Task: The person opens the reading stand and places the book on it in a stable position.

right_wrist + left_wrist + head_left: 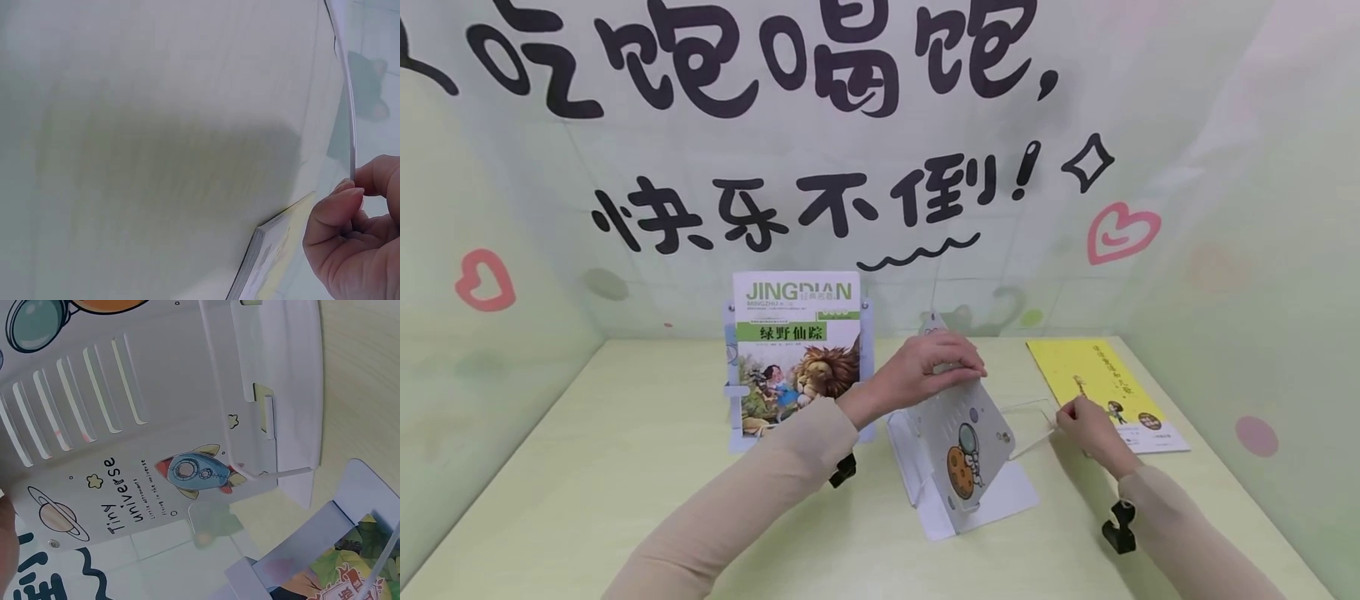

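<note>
A pale book stand (943,433) with a printed astronaut stands tilted near the middle of the table. My left hand (928,367) grips the top edge of its panel, fingers bent over it. In the left wrist view, the panel (187,425) shows slots, a rocket and a ringed planet, with a sliver of my hand at the left edge. Out from the stand's right side runs a thin white wire support (351,125). Its far end is pinched between thumb and finger of my right hand (1093,432).
To the left, a book with a lion cover (797,333) leans upright on a second book stand (867,350). A yellow book (1060,375) lies flat at the back right, just behind my right hand. Printed curtain-like walls (1225,208) enclose the table (625,467).
</note>
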Available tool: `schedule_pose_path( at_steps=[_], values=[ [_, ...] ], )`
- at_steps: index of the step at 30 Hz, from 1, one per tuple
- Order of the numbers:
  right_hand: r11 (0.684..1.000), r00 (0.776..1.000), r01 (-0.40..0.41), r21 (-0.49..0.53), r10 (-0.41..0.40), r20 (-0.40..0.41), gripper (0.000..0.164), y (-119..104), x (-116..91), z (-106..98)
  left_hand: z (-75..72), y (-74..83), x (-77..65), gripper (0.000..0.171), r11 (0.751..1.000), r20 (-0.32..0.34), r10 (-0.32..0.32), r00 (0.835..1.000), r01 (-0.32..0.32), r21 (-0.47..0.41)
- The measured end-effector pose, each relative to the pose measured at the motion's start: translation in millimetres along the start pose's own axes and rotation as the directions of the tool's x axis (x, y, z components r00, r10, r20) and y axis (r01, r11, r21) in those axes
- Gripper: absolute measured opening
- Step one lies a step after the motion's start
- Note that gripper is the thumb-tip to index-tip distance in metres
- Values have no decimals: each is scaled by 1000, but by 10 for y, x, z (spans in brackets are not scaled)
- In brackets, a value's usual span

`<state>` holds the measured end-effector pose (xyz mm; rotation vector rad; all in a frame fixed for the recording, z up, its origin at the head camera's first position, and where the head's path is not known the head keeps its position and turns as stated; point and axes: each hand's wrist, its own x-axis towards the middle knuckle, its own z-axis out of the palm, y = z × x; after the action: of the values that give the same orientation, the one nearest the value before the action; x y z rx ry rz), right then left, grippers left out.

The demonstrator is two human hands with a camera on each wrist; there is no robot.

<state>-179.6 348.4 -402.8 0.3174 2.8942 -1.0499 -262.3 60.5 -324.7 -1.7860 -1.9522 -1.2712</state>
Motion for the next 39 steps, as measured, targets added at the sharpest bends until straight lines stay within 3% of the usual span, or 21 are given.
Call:
schedule_pose_path(
  at_steps=[7, 15, 20, 24, 27, 29, 35, 39],
  values=[
    [987, 1000, -28, 160, 26, 11, 21, 98, -89, -41, -39, -42, -29, 10, 999, -25, -37, 999, 37, -8],
    [949, 995, -97, 299, 85, 55, 22, 207, -226, -112, -72, -155, -55, 10, 991, -37, -50, 998, 45, -124],
    [890, 992, -117, 440, 80, 102, 23, 249, -286, -131, -74, -181, -52, 10, 987, -39, -69, 997, 62, -150],
    [814, 985, -90, 573, -11, 170, 16, 282, -298, -166, -81, -187, -50, 8, 984, -40, -81, 996, 73, -162],
    [787, 969, -49, 614, -111, 220, 9, 305, -290, -160, -104, -175, -38, 5, 982, -34, -92, 995, 85, -169],
    [795, 957, -16, 606, -163, 239, 11, 303, -277, -124, -116, -168, -30, 4, 981, -31, -93, 995, 87, -175],
    [857, 938, 83, 508, -239, 251, 29, 199, -224, 42, -118, -164, -16, 4, 977, -20, -81, 997, 75, -202],
    [875, 920, 184, 447, -314, 236, 24, 121, -201, 123, -109, -156, -10, 4, 971, -8, -104, 995, 100, -219]
  ],
)
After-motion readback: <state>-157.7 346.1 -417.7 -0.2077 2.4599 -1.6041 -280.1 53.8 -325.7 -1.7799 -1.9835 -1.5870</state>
